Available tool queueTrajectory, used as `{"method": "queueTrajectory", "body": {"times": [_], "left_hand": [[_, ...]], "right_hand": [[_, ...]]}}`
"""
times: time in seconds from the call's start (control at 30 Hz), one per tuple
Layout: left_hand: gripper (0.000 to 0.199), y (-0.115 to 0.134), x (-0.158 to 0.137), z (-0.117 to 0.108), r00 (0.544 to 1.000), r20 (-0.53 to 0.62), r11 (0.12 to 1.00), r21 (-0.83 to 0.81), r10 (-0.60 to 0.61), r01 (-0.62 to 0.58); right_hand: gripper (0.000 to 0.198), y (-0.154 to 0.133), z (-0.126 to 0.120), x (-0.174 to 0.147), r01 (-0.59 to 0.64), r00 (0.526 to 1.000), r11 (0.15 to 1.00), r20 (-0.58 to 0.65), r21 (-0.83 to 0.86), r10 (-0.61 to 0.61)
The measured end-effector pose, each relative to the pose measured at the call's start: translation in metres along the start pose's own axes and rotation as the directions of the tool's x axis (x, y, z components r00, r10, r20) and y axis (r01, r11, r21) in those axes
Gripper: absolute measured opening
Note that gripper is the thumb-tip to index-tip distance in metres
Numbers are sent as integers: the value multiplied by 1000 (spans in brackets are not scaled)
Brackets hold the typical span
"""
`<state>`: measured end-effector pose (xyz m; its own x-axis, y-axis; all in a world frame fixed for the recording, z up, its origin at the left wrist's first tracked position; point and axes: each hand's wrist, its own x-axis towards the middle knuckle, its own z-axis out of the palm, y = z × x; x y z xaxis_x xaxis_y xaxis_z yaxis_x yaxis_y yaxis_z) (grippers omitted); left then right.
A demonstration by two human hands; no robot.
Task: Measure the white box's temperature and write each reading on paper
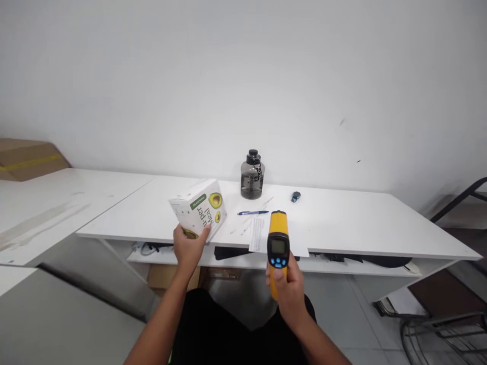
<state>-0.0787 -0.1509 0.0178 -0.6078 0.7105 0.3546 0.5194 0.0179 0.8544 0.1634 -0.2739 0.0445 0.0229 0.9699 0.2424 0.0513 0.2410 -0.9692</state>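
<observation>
My left hand (189, 247) grips the lower edge of a white box (200, 208) printed with avocados and the word "Meal"; the box is tilted over the table's front left part. In my right hand (291, 289) is a yellow and black infrared thermometer (278, 243), held upright by its handle, with its small grey screen and blue buttons facing me. A printed sheet of paper (257, 234) lies on the white table (342, 218), partly hidden behind the thermometer. Just beyond the paper rests a blue pen (253, 212).
A grey see-through water jug (252, 177) stands near the wall, and a small dark object (296, 196) lies right of it. Under the tabletop runs a shelf (236, 261) with dark items. A cardboard box (30, 158) sits far left; a metal-framed chair (449, 324) is at right.
</observation>
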Motion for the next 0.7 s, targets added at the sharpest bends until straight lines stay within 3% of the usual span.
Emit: {"method": "queueTrajectory", "body": {"times": [0.07, 0.13, 0.27, 0.57, 0.7], "left_hand": [[69, -12, 3, 13, 998, -44, 993, 116, 37, -31], [77, -23, 0, 24, 990, -77, 979, 178, 117, -102], [84, -38, -8, 39, 971, -119, 964, 192, 207, -182], [86, -41, -11, 37, 978, -92, 968, 188, 186, -166], [87, -42, -12, 37, 980, -86, 970, 181, 178, -161]], "right_hand": [[58, 1, 9, 9, 26, 991, 997, -135, 77, -16], [51, 2, 15, 15, 40, 984, 994, -179, 106, -21], [49, 4, 22, 22, 13, 986, 994, -168, 112, 6], [51, 11, 35, 20, -6, 994, 988, -106, 153, 23], [63, 20, 21, 23, -14, 999, 997, -48, 76, 18]]}}
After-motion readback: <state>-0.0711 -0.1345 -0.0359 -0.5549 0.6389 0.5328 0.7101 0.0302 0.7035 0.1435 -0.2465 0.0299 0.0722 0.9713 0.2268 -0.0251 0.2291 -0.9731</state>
